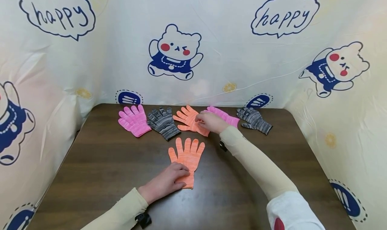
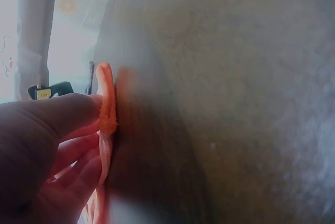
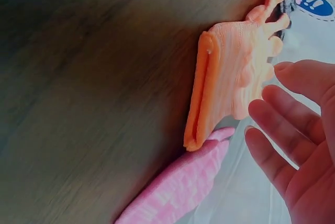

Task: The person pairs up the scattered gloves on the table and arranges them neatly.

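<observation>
An orange knit glove [image 1: 191,156] lies flat near the middle of the table, its fingers pointing away from me. My left hand [image 1: 169,179] rests on its palm and cuff with loosely bent fingers. The left wrist view shows the thumb and fingertips against the cuff edge [image 2: 107,103]. Farther back is a second orange glove [image 1: 188,120], partly covered by my right hand [image 1: 211,121]. In the right wrist view this hand's relaxed fingers [image 3: 288,124] spread just above that glove, with nothing between them.
In the back row, a pink glove [image 1: 133,120] and a grey-black glove [image 1: 164,123] lie left of the far orange one. Another pink glove [image 1: 228,117] and a grey-black one [image 1: 255,120] lie to its right. A printed cloth [image 1: 226,65] hangs behind the brown table [image 1: 121,173].
</observation>
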Action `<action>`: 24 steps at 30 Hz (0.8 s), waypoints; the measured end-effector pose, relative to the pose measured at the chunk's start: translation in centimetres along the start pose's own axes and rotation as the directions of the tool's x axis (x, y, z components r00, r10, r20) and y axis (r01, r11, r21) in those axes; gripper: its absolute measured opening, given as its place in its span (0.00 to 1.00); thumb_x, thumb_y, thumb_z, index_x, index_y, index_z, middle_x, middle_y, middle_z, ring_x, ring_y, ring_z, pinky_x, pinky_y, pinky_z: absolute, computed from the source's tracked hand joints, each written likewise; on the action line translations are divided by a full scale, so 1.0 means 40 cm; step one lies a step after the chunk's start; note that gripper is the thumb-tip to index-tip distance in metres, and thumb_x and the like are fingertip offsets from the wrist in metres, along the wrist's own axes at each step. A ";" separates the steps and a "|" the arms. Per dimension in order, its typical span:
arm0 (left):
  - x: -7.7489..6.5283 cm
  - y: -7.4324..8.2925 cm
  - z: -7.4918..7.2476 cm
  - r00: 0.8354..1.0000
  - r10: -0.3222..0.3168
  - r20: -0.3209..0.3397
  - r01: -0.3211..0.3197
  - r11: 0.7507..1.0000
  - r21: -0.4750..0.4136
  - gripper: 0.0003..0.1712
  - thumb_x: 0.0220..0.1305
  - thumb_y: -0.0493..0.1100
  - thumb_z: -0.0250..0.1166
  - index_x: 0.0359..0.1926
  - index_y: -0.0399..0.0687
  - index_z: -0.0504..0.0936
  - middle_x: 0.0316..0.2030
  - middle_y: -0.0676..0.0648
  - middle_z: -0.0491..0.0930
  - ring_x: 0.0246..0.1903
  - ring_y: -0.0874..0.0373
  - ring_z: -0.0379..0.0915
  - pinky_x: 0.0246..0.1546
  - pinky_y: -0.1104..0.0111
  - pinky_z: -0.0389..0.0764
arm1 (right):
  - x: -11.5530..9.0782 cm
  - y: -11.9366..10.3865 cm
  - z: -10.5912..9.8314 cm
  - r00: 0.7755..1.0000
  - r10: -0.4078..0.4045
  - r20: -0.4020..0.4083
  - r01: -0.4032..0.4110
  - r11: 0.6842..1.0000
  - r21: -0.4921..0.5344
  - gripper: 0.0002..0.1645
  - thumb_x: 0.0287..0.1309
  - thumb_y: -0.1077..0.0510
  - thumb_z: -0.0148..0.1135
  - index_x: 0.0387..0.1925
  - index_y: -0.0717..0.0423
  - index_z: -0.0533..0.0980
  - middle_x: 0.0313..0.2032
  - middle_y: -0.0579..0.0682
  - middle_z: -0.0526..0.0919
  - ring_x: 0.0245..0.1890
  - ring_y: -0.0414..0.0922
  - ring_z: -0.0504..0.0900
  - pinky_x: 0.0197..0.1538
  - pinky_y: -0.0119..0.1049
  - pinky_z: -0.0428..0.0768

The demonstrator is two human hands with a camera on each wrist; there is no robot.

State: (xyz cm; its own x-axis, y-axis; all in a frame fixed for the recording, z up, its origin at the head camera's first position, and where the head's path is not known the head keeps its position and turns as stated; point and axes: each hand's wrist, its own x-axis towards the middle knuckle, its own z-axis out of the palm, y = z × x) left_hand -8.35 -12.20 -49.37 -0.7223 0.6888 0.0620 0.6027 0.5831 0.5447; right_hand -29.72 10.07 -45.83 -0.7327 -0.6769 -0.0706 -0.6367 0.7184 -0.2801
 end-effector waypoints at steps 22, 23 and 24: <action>0.000 0.005 0.001 1.000 -0.015 0.009 0.015 1.000 0.005 0.17 0.62 0.47 0.63 0.52 0.49 0.80 0.51 0.54 0.73 0.52 0.60 0.67 0.52 0.64 0.72 | 0.050 0.012 0.036 0.997 -0.045 0.056 0.053 0.988 -0.145 0.08 0.63 0.62 0.56 0.37 0.49 0.79 0.34 0.44 0.77 0.32 0.39 0.74 0.39 0.31 0.74; 0.000 0.006 0.000 1.000 -0.014 0.009 0.014 1.000 0.005 0.17 0.62 0.47 0.63 0.52 0.49 0.80 0.51 0.54 0.73 0.52 0.60 0.67 0.52 0.64 0.72 | 0.051 0.011 0.036 0.997 -0.047 0.061 0.056 0.987 -0.152 0.09 0.63 0.63 0.55 0.36 0.49 0.79 0.33 0.43 0.77 0.31 0.38 0.74 0.39 0.30 0.74; 0.000 0.006 -0.001 1.000 -0.016 0.011 0.016 1.000 0.007 0.17 0.62 0.47 0.63 0.52 0.49 0.80 0.51 0.54 0.73 0.52 0.59 0.67 0.52 0.64 0.72 | 0.052 0.011 0.035 0.997 -0.048 0.066 0.058 0.987 -0.153 0.10 0.63 0.64 0.54 0.36 0.49 0.79 0.32 0.43 0.77 0.31 0.38 0.74 0.38 0.30 0.74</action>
State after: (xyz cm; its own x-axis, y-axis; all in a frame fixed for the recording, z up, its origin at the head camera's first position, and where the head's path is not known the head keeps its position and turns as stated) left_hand -8.21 -12.07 -49.21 -0.7280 0.6842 0.0444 0.5939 0.5968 0.5396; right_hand -31.18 8.73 -47.44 -0.6835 -0.7200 -0.1203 -0.7074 0.6940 -0.1339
